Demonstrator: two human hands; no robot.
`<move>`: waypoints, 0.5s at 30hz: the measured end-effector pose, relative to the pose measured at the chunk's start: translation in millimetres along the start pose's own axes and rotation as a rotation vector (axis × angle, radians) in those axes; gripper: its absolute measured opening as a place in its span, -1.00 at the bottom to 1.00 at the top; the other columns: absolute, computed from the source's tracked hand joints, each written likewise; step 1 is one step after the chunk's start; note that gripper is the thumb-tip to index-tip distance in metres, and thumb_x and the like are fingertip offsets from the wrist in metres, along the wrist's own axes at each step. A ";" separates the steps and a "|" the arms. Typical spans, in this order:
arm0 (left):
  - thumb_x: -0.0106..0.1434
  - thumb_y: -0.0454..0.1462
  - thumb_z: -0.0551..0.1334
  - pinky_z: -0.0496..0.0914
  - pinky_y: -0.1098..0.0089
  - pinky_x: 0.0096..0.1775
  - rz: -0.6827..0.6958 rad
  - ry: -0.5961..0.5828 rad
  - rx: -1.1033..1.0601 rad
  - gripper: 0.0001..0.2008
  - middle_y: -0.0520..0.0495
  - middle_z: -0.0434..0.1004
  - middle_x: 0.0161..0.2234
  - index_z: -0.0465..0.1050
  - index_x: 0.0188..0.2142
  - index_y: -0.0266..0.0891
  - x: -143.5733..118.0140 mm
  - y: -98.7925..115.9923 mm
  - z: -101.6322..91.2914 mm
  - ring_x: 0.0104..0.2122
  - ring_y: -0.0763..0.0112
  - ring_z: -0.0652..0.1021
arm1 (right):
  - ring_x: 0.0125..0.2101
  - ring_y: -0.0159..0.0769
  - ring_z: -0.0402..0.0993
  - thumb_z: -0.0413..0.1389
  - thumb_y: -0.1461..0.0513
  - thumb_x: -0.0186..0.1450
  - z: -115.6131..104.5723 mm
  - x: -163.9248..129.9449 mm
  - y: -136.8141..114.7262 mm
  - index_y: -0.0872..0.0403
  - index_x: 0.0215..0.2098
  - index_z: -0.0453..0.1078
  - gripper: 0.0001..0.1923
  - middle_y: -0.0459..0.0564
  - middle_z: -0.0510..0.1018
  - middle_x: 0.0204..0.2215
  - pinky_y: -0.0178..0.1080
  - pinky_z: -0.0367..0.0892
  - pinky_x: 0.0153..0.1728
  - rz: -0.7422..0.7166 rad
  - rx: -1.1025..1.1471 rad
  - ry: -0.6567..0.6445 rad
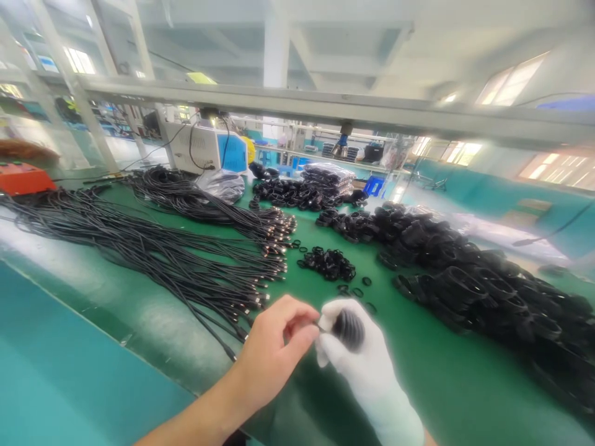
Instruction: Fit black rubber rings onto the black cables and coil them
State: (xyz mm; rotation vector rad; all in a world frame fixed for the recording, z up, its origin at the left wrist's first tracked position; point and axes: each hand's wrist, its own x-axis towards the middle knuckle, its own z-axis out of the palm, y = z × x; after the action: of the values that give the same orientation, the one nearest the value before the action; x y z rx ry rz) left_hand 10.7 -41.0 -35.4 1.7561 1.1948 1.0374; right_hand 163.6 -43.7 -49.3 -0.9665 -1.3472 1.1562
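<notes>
My right hand (367,365) wears a white glove and is closed around a coiled black cable (348,328). My bare left hand (274,347) pinches the end of that coil with thumb and forefinger, touching the glove. Both hands hover over the green table (432,378) near its front edge. A little heap of small black rubber rings (328,263) lies just beyond the hands. Long straight black cables (153,248) with metal plug ends lie spread out to the left.
A long heap of coiled black cables (465,272) runs along the right side. More coils (297,193) and bagged bundles (328,176) sit at the back. A white and blue machine (209,148) stands far left, an orange box (23,178) at the left edge.
</notes>
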 end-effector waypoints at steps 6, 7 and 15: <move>0.13 -0.32 0.22 0.27 0.45 -0.34 -0.052 -0.023 0.029 -0.93 0.09 0.37 -0.40 0.43 -0.35 -0.15 -0.2 1.3 -3.6 -0.44 0.48 0.37 | -0.59 -0.44 0.34 0.13 0.35 0.10 -1.2 -2.6 4.8 0.02 -0.26 0.23 -0.74 -0.15 0.39 -0.43 -0.33 0.33 -0.56 -0.059 -0.229 0.033; 0.13 -0.32 0.22 0.27 0.46 -0.35 -0.061 -0.026 0.016 -0.95 0.09 0.37 -0.41 0.43 -0.37 -0.16 -0.2 1.7 -3.9 -0.43 0.48 0.37 | -0.58 -0.44 0.34 0.12 0.34 0.10 -1.2 -2.8 4.4 0.02 -0.26 0.23 -0.75 -0.14 0.39 -0.44 -0.33 0.34 -0.56 -0.070 -0.265 0.038; 0.13 -0.32 0.17 0.16 0.51 -0.45 -0.147 -0.045 -0.432 -0.90 0.13 0.17 -0.57 0.26 -0.49 -0.24 8.0 -5.2 -8.5 -0.54 0.55 0.23 | -0.43 -0.37 0.44 0.09 0.37 0.08 0.6 -5.2 3.2 0.00 -0.29 0.27 -0.76 -0.15 0.44 -0.43 -0.29 0.39 -0.34 -0.168 -0.481 0.025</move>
State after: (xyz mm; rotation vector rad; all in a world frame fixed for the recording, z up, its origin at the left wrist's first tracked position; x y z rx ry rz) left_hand 3.2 -30.8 -35.2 1.3294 0.9681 1.0683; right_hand 163.4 -48.2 -53.4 -1.1728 -1.6911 0.7013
